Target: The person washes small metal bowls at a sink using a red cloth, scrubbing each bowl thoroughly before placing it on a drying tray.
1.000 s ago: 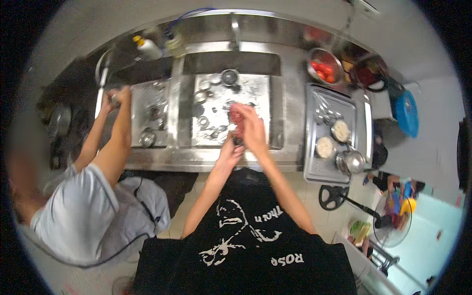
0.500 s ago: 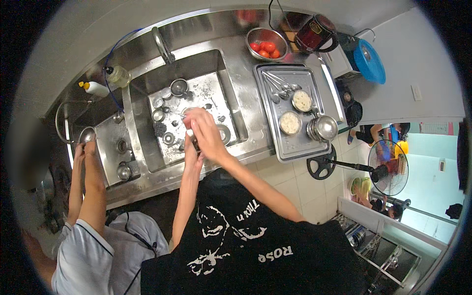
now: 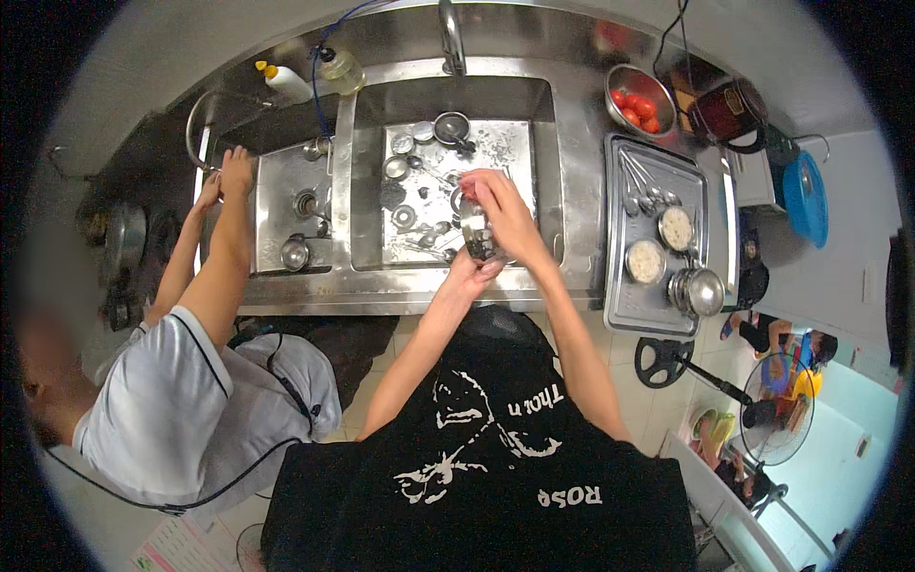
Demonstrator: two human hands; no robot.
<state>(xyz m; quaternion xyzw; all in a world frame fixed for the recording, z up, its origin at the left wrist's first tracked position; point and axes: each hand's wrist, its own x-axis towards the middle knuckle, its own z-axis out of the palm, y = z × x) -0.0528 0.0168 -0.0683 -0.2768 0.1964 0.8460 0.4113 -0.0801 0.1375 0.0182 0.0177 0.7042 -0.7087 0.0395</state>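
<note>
Over the front right part of the large steel sink (image 3: 362,238), I hold a shiny, see-through glass (image 3: 479,240) tilted. My left hand (image 3: 474,273) is closed round its lower end. Against the upper end, my right hand (image 3: 507,217) has its fingers bent and pressed together, with a small reddish patch at their tips that I cannot make out. Below on the sink floor lie a dark-centred round strainer (image 3: 452,128), small metal cups (image 3: 396,169), a ring-shaped metal piece (image 3: 403,217) and several spoons (image 3: 426,235).
At left, a co-worker's hands (image 3: 235,173) reach over the smaller sink (image 3: 272,186). A faucet (image 3: 451,38) rises behind me-facing sink. To the right stand a tray (image 3: 618,238) with rice bowls and spoons, a bowl of tomatoes (image 3: 640,99) and a dark red kettle (image 3: 729,112). Soap bottles (image 3: 340,71) stand behind.
The view has turned, so the sink and counter sit further right and straighter. The glass between my hands shows more clearly. The co-worker's metal bowl is no longer visible in their hands.
</note>
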